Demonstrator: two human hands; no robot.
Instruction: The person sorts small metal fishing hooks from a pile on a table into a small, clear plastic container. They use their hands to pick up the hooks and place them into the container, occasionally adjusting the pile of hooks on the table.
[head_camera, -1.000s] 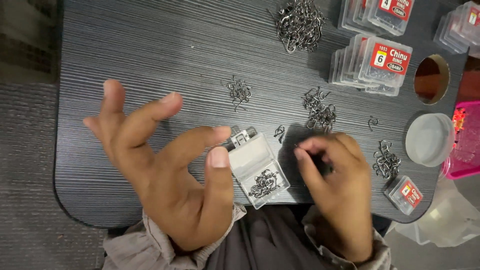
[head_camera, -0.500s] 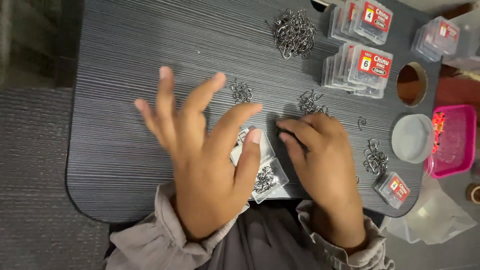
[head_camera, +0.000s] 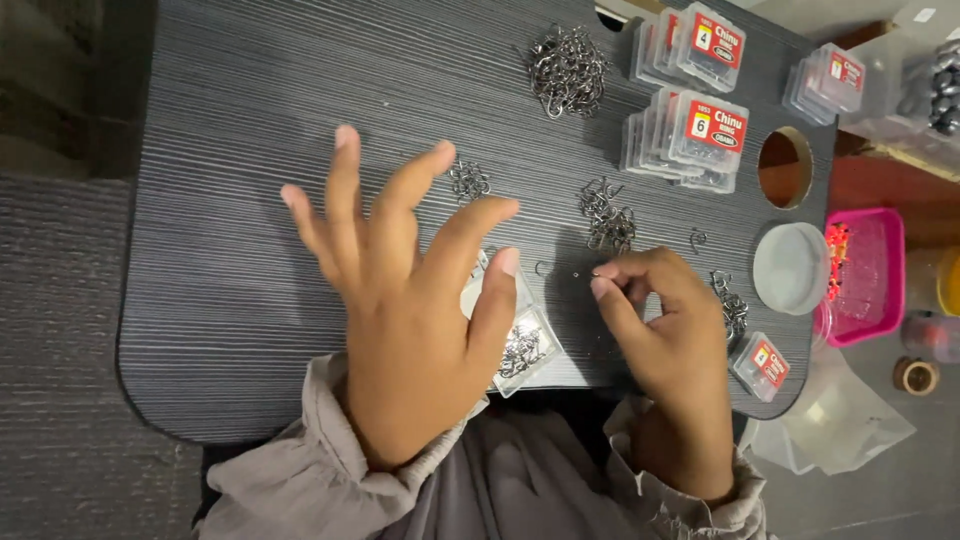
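Below, clear box (head_camera: 515, 345) of hooks (head_camera: 520, 345)

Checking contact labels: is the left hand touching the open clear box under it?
Cannot tell. In the head view the left hand spreads over the open clear box, hiding any contact or gap.

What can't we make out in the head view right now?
- Open clear box: mostly hidden under the left hand.
- Right hand fingertips: pinched together; whether a hook sits between them is too small to tell.
- Hook piles: individual hooks too small to count.
- Dark items in the clear tub: cut off by the right edge.
- Pink tray contents: too small to identify.
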